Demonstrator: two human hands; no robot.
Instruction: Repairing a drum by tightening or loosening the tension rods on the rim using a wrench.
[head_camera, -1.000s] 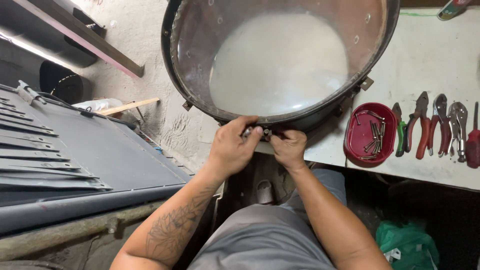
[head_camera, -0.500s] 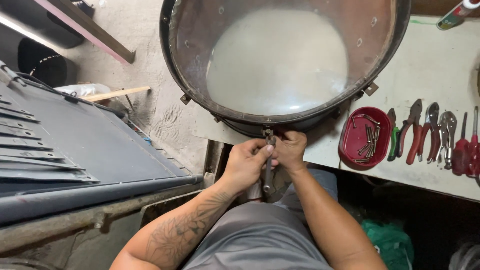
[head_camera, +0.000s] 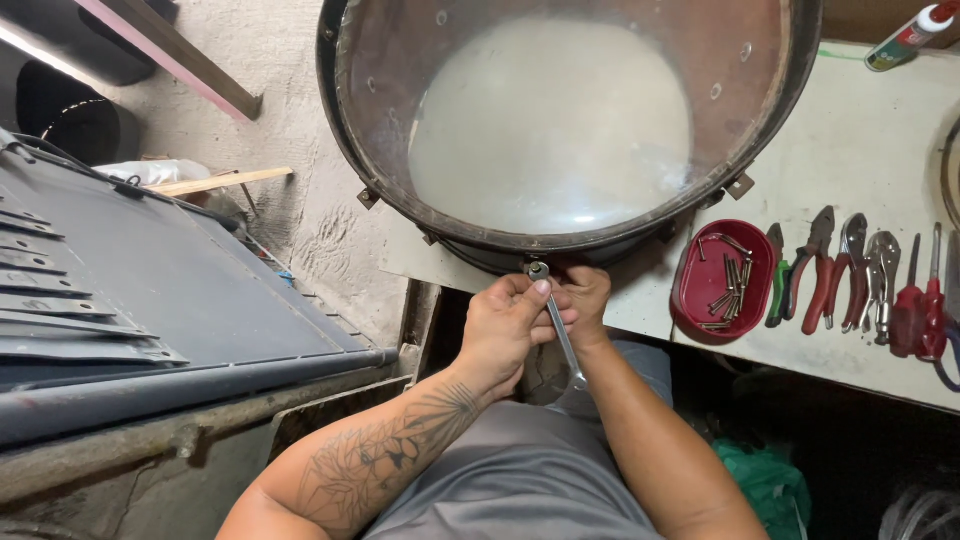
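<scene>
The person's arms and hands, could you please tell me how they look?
Both arms are bare to the elbow and beyond, with no gloves, watch or rings visible. The left forearm bears a dark floral line tattoo; the right forearm is unmarked. A grey shirt shows below.

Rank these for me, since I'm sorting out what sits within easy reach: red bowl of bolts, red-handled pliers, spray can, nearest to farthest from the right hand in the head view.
1. Red bowl of bolts, just to the right of the right hand.
2. Red-handled pliers, further right on the bench.
3. Spray can, at the far top right corner.

Workshop: pliers (head_camera: 815, 265) on workbench (head_camera: 860, 130)
</scene>
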